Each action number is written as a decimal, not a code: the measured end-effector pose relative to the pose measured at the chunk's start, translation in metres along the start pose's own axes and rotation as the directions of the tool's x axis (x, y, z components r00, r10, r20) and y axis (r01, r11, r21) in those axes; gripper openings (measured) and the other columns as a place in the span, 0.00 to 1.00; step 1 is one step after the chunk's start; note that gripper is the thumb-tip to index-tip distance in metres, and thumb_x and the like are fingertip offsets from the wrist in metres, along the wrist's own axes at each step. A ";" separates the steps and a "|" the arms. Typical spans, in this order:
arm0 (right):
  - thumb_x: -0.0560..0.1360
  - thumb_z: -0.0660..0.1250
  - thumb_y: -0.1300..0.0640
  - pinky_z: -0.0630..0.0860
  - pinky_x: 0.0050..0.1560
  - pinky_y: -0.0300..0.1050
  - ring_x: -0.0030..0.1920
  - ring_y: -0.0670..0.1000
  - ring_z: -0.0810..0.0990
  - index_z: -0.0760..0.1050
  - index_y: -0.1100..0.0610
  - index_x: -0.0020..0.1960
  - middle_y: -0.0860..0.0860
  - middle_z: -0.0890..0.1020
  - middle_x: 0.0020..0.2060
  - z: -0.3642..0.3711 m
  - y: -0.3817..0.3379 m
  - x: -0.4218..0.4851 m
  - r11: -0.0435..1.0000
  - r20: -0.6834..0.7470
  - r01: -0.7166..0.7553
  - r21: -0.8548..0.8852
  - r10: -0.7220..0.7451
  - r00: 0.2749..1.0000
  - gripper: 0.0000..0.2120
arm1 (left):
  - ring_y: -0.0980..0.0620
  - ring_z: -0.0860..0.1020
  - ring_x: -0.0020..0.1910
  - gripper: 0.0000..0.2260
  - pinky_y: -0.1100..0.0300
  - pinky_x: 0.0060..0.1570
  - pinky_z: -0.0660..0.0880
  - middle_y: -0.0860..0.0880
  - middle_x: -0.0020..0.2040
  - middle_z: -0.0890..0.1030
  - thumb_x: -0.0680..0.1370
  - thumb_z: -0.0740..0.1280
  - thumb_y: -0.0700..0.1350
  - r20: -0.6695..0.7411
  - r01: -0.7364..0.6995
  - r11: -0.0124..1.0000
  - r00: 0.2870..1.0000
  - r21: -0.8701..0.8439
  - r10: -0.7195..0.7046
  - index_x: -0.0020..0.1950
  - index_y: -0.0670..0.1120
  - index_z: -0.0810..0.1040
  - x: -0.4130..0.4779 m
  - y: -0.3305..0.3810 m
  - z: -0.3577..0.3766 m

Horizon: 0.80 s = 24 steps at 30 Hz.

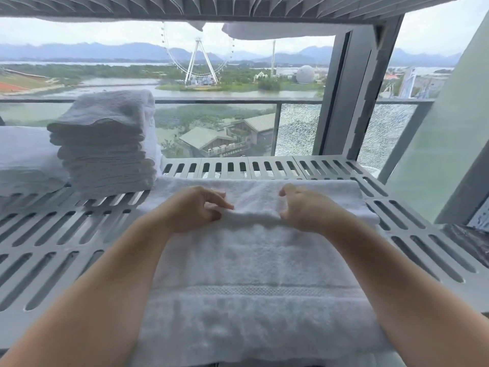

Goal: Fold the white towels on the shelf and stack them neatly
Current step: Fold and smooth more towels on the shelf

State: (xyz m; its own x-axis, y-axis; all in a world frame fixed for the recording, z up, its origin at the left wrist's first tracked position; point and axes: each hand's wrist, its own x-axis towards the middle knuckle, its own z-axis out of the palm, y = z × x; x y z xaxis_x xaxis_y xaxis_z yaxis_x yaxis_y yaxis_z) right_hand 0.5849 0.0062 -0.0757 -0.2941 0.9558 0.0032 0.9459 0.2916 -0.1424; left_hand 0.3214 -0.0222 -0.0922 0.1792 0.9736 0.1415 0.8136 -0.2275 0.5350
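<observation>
A white towel [254,263] lies spread lengthwise on the slotted grey shelf [53,234], reaching from the near edge to the back. Across its middle runs a raised ridge of cloth. My left hand [193,210] pinches that ridge at its left end, and my right hand [304,207] grips it at the right end, fingers curled. A tall stack of folded white towels [105,144] stands at the back left of the shelf, a little apart from the spread towel.
More folded white cloth [23,160] lies left of the stack. Another slotted shelf [238,6] hangs overhead with towel edges [264,31] drooping from it. A grey upright post [352,94] rises at the back right. Behind is a window with a glass railing.
</observation>
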 end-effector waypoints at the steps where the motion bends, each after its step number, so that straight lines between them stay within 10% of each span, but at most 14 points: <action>1: 0.78 0.62 0.53 0.71 0.65 0.50 0.66 0.55 0.72 0.68 0.53 0.69 0.54 0.74 0.66 0.000 0.000 -0.007 1.000 0.002 0.022 0.012 -0.022 1.000 0.20 | 0.64 0.75 0.64 0.12 0.68 0.64 0.65 0.60 0.66 0.78 0.74 0.75 0.45 -0.012 0.004 1.000 1.000 0.000 -0.004 0.50 0.64 0.85 -0.001 0.003 0.000; 5: 0.75 0.61 0.60 0.73 0.59 0.48 0.59 0.54 0.73 0.73 0.52 0.59 0.53 0.75 0.58 0.009 0.000 -0.029 1.000 -0.117 0.009 0.008 -0.008 0.993 0.14 | 0.57 0.77 0.63 0.09 0.59 0.63 0.72 0.58 0.64 0.80 0.76 0.72 0.49 -0.048 0.080 0.976 0.996 0.201 -0.072 0.54 0.61 0.85 -0.006 0.023 -0.002; 9: 0.75 0.62 0.62 0.72 0.47 0.45 0.56 0.56 0.75 0.76 0.55 0.57 0.55 0.77 0.54 0.010 0.004 -0.033 0.988 -0.278 -0.155 -0.010 0.146 0.949 0.12 | 0.48 0.80 0.56 0.16 0.57 0.42 0.71 0.52 0.57 0.81 0.75 0.62 0.40 -0.198 0.262 0.719 0.964 0.644 -0.174 0.59 0.55 0.79 -0.020 0.042 0.013; 24: 0.76 0.65 0.58 0.75 0.50 0.46 0.53 0.57 0.76 0.80 0.52 0.50 0.52 0.78 0.48 0.004 0.001 -0.059 0.985 -0.287 -0.173 0.013 0.169 0.943 0.07 | 0.45 0.81 0.49 0.11 0.58 0.41 0.67 0.47 0.48 0.83 0.72 0.65 0.35 -0.296 0.320 0.615 0.944 0.721 -0.143 0.49 0.47 0.82 -0.052 0.065 0.010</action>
State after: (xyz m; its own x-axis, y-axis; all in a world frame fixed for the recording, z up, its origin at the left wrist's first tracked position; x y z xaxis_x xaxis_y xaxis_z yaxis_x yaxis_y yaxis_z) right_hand 0.6028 -0.0504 -0.0804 -0.0781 0.9617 0.2629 0.9806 0.1217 -0.1537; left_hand 0.3711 -0.0875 -0.0732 -0.1115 0.9462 0.3038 0.9564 0.1853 -0.2258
